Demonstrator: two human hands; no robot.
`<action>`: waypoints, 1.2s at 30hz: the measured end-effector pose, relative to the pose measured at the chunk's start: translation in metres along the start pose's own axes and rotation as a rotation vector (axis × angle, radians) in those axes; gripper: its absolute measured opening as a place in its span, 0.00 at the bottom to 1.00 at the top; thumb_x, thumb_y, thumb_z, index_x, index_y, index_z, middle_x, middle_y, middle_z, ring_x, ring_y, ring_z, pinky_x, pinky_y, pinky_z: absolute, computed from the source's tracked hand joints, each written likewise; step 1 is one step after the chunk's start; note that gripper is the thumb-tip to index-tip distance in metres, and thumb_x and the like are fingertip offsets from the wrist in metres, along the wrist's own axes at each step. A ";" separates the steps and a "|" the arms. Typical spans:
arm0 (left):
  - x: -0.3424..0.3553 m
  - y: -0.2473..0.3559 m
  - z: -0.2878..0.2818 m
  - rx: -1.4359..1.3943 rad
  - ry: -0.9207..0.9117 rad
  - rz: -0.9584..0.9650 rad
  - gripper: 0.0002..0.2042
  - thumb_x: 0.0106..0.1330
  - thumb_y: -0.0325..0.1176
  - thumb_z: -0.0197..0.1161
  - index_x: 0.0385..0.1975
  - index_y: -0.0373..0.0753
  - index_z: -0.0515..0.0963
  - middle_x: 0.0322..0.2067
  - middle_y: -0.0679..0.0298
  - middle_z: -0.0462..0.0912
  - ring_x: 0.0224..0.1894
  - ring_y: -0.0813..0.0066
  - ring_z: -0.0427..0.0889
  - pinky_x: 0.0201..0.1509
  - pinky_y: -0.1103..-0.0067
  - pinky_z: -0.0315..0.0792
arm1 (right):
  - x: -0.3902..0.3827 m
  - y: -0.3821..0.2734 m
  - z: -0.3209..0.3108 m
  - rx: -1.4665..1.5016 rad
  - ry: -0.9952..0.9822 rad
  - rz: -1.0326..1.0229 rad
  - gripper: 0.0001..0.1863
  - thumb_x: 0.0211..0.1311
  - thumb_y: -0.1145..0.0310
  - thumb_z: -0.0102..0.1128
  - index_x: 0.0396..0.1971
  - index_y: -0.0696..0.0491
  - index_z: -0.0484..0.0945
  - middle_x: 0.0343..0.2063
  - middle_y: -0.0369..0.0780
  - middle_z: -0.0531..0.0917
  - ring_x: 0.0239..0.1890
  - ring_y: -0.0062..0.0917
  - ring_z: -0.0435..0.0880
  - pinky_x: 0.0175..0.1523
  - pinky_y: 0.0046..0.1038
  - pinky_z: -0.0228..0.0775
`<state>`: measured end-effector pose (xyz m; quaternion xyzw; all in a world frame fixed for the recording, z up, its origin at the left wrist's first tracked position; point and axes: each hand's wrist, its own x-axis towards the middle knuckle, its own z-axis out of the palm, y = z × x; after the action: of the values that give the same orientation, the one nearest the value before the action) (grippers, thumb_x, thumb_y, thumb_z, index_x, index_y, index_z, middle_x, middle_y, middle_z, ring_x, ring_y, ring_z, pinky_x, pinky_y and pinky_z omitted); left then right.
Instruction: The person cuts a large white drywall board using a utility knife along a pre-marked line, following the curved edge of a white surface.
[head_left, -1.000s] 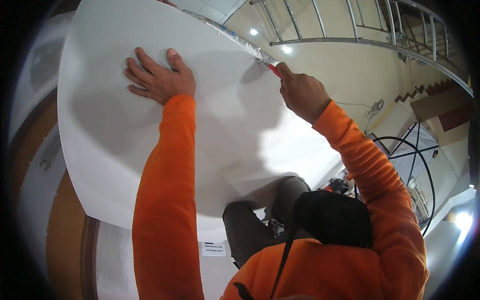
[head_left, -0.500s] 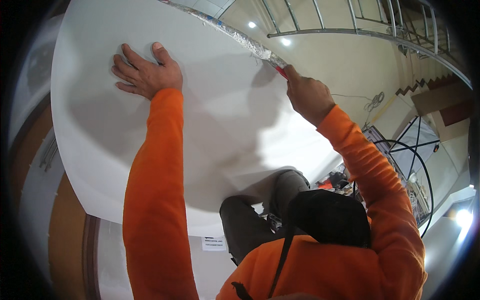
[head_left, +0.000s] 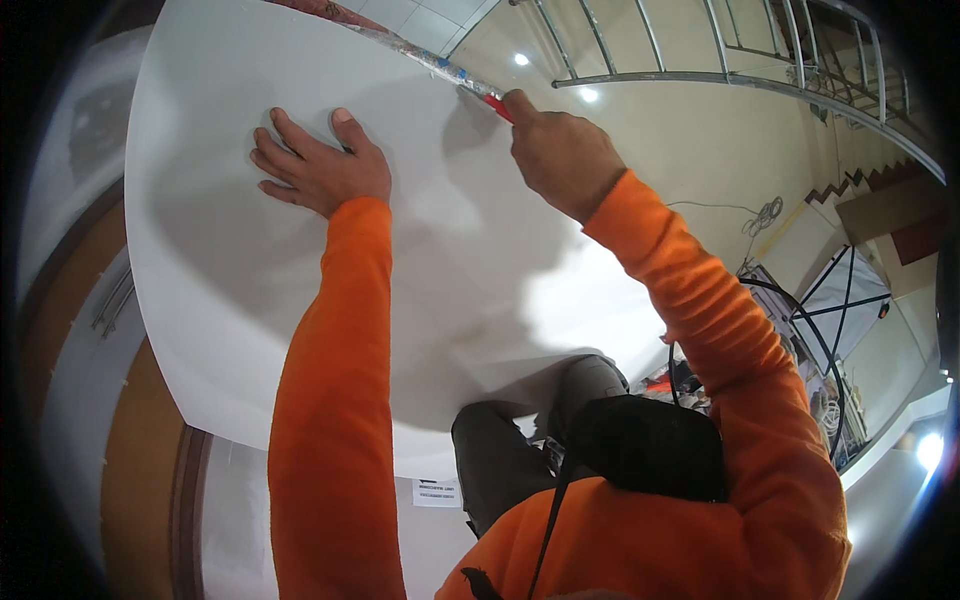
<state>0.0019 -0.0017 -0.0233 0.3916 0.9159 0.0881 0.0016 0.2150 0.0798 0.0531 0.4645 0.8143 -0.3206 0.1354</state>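
Note:
My left hand [head_left: 328, 165] lies open on a large white sheet [head_left: 230, 280], its fingers spread, left of centre. My right hand [head_left: 562, 152] grips a red-handled tool [head_left: 497, 106], held at the sheet's far edge against a long, paint-spattered metal bar [head_left: 418, 58] that runs along that edge toward the upper left. The working end of the tool is small and partly hidden. The sheet reaches down to my legs, and both orange-sleeved arms are stretched over it.
A metal frame with rungs [head_left: 660, 76] spans the upper right. Coiled cable [head_left: 766, 215], a black-ribbed white panel [head_left: 835, 290], brown boards [head_left: 880, 208] and assorted clutter lie to the right. A wooden band [head_left: 138, 450] curves at the left.
My right hand with the red tool has moved up and leftward along the bar. My left hand stays spread on the sheet; the whole view has shifted slightly.

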 end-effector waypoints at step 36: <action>-0.001 0.000 0.003 0.051 0.028 0.008 0.33 0.74 0.54 0.46 0.71 0.39 0.52 0.70 0.47 0.51 0.75 0.47 0.45 0.74 0.44 0.40 | -0.011 0.011 -0.004 0.017 -0.019 0.029 0.12 0.67 0.71 0.51 0.48 0.55 0.67 0.19 0.47 0.82 0.23 0.44 0.84 0.30 0.45 0.76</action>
<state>0.0033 -0.0021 -0.0261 0.3938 0.9163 0.0702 -0.0215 0.2302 0.0790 0.0582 0.4743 0.8035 -0.3299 0.1437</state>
